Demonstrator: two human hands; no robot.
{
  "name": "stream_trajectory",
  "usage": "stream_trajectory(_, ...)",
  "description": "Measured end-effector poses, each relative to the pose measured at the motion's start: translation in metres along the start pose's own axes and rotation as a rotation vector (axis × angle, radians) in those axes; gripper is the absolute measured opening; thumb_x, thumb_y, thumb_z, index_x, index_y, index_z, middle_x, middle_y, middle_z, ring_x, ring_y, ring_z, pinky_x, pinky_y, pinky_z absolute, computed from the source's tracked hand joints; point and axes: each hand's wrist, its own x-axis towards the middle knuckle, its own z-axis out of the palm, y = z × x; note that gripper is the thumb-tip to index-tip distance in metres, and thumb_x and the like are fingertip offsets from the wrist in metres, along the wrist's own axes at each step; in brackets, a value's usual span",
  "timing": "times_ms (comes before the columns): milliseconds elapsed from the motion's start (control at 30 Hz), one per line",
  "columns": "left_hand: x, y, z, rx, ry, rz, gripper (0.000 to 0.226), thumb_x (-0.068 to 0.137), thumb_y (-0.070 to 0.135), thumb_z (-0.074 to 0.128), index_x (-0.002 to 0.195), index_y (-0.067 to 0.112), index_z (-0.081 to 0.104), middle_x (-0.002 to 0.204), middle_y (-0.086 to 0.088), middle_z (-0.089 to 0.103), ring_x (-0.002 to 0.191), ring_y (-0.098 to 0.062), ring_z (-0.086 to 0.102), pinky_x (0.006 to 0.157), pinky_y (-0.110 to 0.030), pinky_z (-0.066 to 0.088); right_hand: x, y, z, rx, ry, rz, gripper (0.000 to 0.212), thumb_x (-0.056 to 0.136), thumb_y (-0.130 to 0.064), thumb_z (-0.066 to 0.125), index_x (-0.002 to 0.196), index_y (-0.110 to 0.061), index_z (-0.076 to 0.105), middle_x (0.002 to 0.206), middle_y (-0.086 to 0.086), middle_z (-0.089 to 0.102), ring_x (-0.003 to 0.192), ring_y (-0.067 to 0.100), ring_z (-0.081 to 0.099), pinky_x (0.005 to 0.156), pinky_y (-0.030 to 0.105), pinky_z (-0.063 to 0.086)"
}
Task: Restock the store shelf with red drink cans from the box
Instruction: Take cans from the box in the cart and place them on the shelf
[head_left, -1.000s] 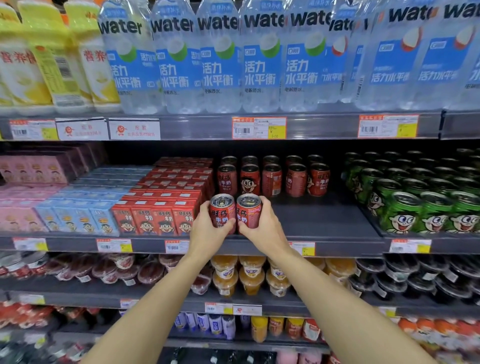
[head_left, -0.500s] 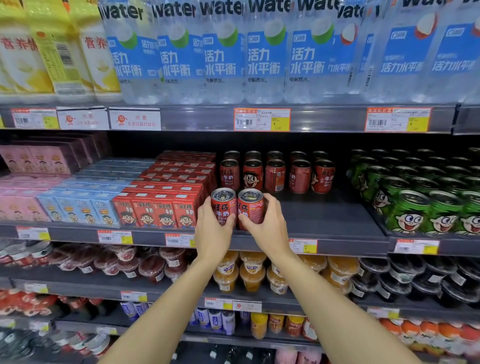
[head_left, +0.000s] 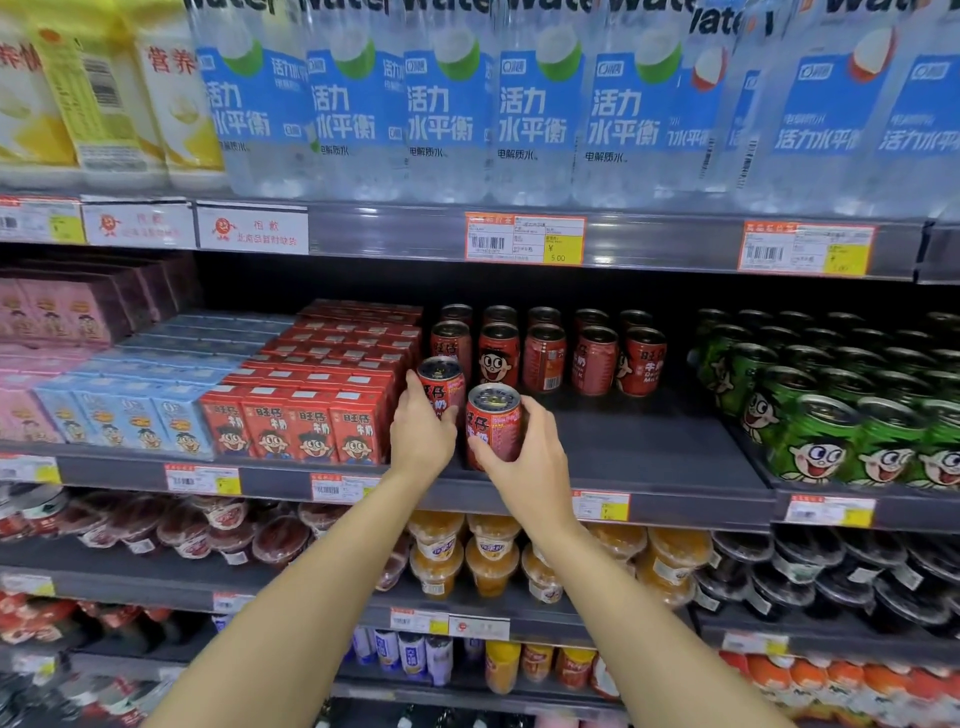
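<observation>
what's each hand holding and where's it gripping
Left hand grips a red can round its side; right hand grips another red can round its side, fingers curled on the body.

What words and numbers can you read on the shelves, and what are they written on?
"Water" and "活力水平衡": the water bottles on the top shelf.
"5.00": the yellow price tag.
"旺仔牛奶": the red cartons.
"旺仔": the red cans at the back.
The other price tags are too blurred to read.
</observation>
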Motion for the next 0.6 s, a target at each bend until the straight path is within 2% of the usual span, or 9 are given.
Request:
stream_trajectory(167, 0.015, 0.001, 0.008, 0.026, -0.018, 0.009, 0.076, 0.096, 0.024, 0.059, 0.154, 0.008, 0.014, 0.146, -0.017, 0.039, 0.131, -0.034, 0.043, 0.106, -0.044, 0.037, -0.001, 0.002, 0.003, 0.000, 0.030, 0.001, 0.071, 0.081, -0.045, 0.077, 0.139, -0.023, 0.043, 0.129, -0.004, 0.051, 0.113, 0.011, 0.056, 0.089, 0.027, 0.053)
stream_trajectory(367, 0.030, 0.002, 0.015, 0.039, -0.030, 0.017, 0.075, 0.095, 0.025, 0.060, 0.153, 0.007, 0.015, 0.143, -0.017, 0.041, 0.130, -0.034, 0.044, 0.105, -0.045, 0.037, 0.001, 0.004, 0.004, -0.024, 0.033, -0.010, 0.071, 0.082, -0.047, 0.075, 0.140, -0.024, 0.041, 0.127, -0.005, 0.050, 0.111, 0.009, 0.056, 0.085, 0.022, 0.051)
stream_trajectory(500, 0.038, 0.000, 0.019, 0.040, -0.025, 0.036, 0.073, 0.094, 0.024, 0.060, 0.151, 0.004, 0.018, 0.137, -0.020, 0.045, 0.125, -0.037, 0.048, 0.101, -0.046, 0.040, 0.000, 0.005, 0.006, -0.043, 0.047, -0.020, 0.071, 0.082, -0.050, 0.074, 0.140, -0.025, 0.041, 0.124, -0.005, 0.050, 0.109, 0.011, 0.057, 0.087, 0.032, 0.055)
stream_trajectory(600, 0.041, -0.001, 0.021, 0.057, -0.031, 0.044, 0.073, 0.095, 0.024, 0.058, 0.151, 0.002, 0.016, 0.136, -0.022, 0.045, 0.124, -0.039, 0.047, 0.101, -0.046, 0.040, 0.000, 0.006, 0.007, -0.062, 0.058, -0.028, 0.071, 0.082, -0.050, 0.073, 0.140, -0.024, 0.041, 0.122, -0.006, 0.050, 0.108, 0.012, 0.057, 0.087, 0.034, 0.056)
